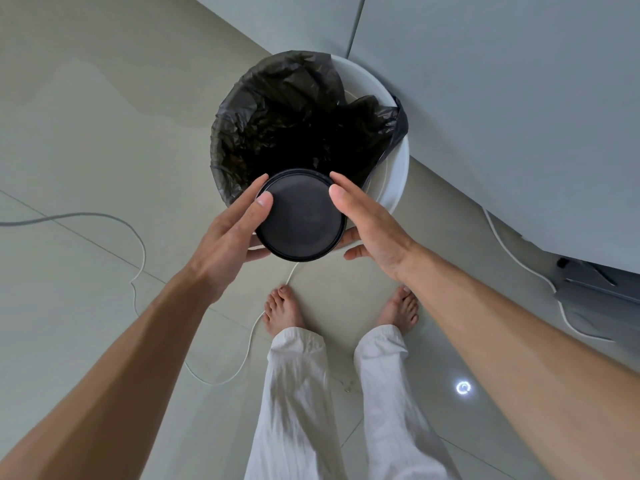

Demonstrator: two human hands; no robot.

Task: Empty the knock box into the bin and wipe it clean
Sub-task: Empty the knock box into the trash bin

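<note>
The black round knock box [302, 216] is turned upside down, its flat base facing me, over the near rim of the white bin [394, 188]. The bin is lined with a black plastic bag [277, 109]. My left hand [232, 233] clasps the box's left side, thumb on the base and fingers underneath. My right hand [370, 223] holds its right side, fingers stretched along the wall. The box's opening points down into the bag and is hidden from me.
The bin stands on a pale tiled floor against grey cabinet fronts [502, 98]. A white cable [138, 244] winds across the floor at left and another cable [519, 258] runs at right. My bare feet [284, 310] stand just before the bin.
</note>
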